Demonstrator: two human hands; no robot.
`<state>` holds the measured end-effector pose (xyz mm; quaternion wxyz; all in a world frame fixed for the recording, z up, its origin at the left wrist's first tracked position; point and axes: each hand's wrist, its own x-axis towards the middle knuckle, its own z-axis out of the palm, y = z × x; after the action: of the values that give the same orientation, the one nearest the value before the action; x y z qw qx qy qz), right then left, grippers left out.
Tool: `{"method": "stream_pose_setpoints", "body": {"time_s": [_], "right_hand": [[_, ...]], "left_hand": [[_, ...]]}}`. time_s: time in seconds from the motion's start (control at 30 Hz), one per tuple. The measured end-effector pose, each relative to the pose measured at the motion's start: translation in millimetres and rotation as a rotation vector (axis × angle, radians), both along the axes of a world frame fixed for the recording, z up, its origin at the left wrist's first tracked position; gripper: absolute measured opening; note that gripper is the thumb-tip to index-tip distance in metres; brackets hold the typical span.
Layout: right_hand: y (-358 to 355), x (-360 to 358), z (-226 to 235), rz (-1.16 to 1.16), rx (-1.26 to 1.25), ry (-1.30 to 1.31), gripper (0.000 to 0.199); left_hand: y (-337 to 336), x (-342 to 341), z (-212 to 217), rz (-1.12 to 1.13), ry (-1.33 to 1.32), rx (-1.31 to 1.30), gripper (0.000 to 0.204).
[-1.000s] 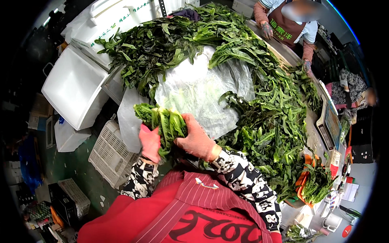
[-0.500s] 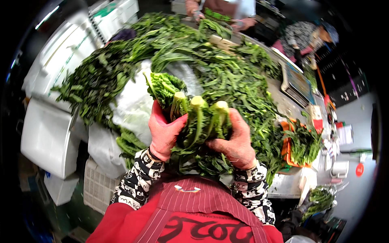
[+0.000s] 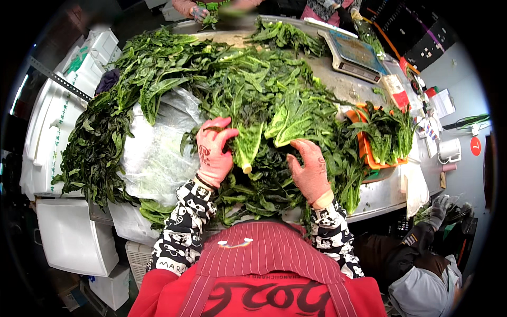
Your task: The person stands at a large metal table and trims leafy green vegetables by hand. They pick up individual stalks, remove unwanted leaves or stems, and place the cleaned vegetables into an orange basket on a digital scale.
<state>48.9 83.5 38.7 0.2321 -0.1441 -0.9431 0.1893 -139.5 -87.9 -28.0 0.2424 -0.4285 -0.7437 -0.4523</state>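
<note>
Both of my hands wear pink gloves and are over a pile of long, dark green leafy vegetables. My left hand is open, its fingers spread and curved beside a leafy green head with a pale cut stem pointing toward me. Its fingertips are at the edge of that head; whether they touch it is hard to tell. To the right, my right hand is open with thumb and fingers apart and nothing in it. Just beyond its fingertips, lighter green leafy heads lie on the pile.
A clear plastic bag lies left of my hands. An orange basket of greens stands right, with a scale at the back. White foam boxes are at left. Co-workers' hands show at the far edge; another person is lower right.
Half a second ago both hands gripped several leafy heads, stems up. Those heads have left my hands, which are now apart and open over the pile. The view has shifted.
</note>
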Motion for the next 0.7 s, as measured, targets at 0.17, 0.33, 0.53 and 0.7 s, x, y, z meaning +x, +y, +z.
{"method": "stream_pose_setpoints", "body": {"time_s": [0.17,0.33,0.53,0.7], "right_hand": [[-41,-4,26,0.039,-1.316,-0.167,0.040],[-52,-14,10,0.060,-1.241,-0.078,0.033],[-42,0,17,0.013,-1.869,0.318,0.033],[-47,8,22,0.106,-2.003,0.284,0.045]], "left_hand": [[3,-1,10,-0.004,0.102,-0.007,0.045],[6,18,21,0.053,0.003,-0.013,0.057],[-19,51,70,0.237,0.080,0.256,0.065],[-36,73,63,-0.269,-1.016,0.457,0.034]]}}
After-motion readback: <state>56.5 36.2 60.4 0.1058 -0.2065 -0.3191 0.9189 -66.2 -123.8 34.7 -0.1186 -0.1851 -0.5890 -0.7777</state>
